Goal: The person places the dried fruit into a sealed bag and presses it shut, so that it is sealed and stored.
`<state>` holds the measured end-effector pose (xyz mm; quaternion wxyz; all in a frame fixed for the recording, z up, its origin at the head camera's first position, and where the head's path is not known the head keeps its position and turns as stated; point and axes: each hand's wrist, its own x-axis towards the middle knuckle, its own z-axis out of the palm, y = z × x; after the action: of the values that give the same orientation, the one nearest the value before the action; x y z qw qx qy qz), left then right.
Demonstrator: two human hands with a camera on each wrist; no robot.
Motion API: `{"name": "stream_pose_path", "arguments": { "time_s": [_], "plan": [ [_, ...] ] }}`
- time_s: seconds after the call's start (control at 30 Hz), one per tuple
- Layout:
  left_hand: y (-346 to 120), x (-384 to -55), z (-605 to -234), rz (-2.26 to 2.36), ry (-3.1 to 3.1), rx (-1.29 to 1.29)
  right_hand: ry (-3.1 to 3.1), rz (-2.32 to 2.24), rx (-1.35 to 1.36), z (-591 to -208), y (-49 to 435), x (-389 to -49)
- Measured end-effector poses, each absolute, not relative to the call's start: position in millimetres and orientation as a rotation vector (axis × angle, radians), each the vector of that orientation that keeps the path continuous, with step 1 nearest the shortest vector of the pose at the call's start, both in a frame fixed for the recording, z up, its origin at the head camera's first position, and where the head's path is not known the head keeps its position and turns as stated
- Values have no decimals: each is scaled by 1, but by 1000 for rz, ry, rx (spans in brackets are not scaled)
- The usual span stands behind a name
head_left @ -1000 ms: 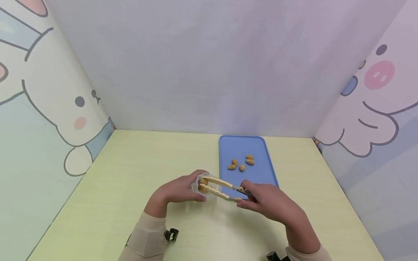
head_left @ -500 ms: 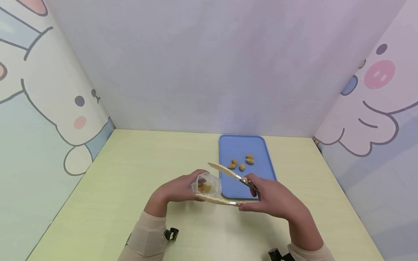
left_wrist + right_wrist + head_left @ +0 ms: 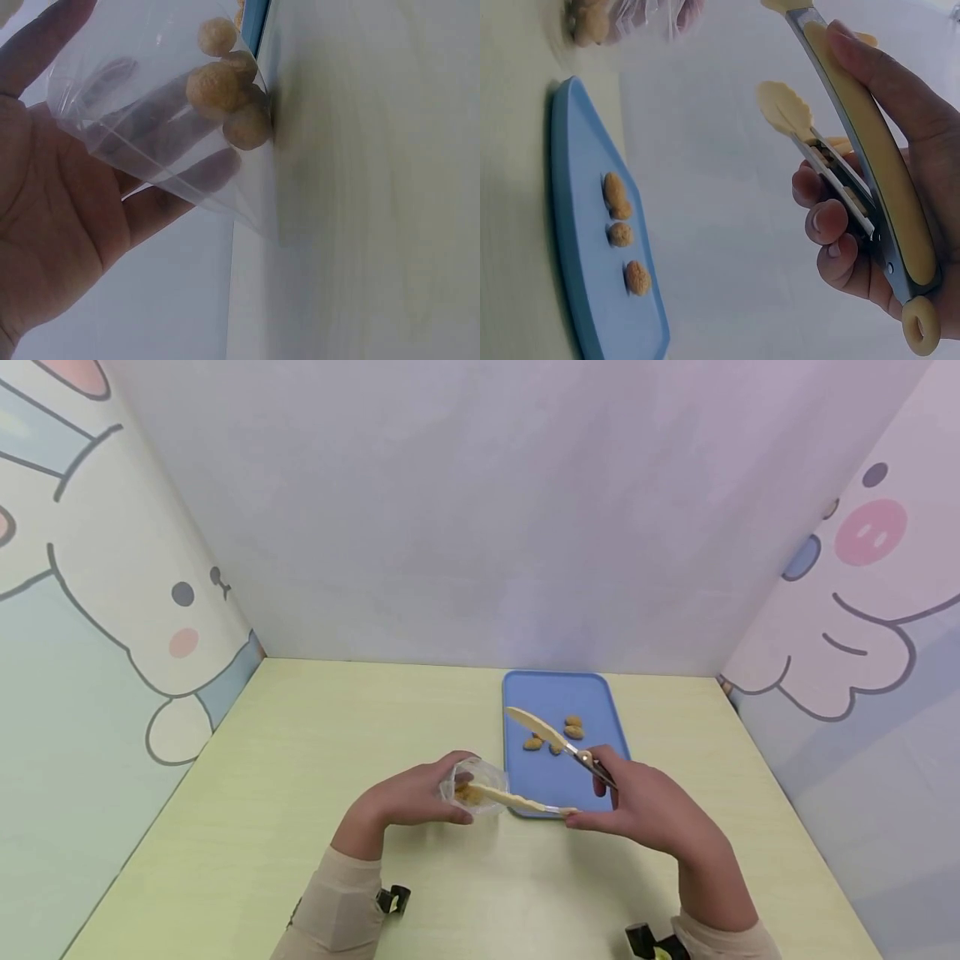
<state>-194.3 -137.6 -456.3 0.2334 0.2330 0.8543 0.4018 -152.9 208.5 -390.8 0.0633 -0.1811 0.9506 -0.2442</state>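
Note:
My left hand (image 3: 408, 795) holds a clear plastic bag (image 3: 489, 772) low over the table, its mouth turned towards the right. Several roundish brown nuts (image 3: 214, 88) lie together inside, plainest in the left wrist view. In my right hand (image 3: 651, 806) are metal tongs (image 3: 889, 176) with cream handles and scalloped tips, the thumb on one arm and curled fingers on the other. The tongs' arms are spread wide, with nothing gripped between them. In the head view one tip overlaps the bag's mouth, while the other passes over the tray (image 3: 551, 689).
The blue tray lies right of the bag on the pale yellow table (image 3: 360, 710), with several brown nuts (image 3: 573, 732) on its middle. Behind the table rises a plain pale wall (image 3: 465, 527); cartoon-printed panels (image 3: 142, 610) flank both sides.
A second ago the tongs' tips were close together at nuts in the bag's mouth. They have since spread apart, and the right hand has moved right. The left hand stays put.

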Motion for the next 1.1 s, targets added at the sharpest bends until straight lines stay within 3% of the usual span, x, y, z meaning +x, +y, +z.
{"name": "stream_pose_path", "arguments": {
  "time_s": [1.1],
  "plan": [
    [-137, -195, -459, 1072, 2375, 648, 2827, -677, -288, -431, 260, -191]
  ]
}}
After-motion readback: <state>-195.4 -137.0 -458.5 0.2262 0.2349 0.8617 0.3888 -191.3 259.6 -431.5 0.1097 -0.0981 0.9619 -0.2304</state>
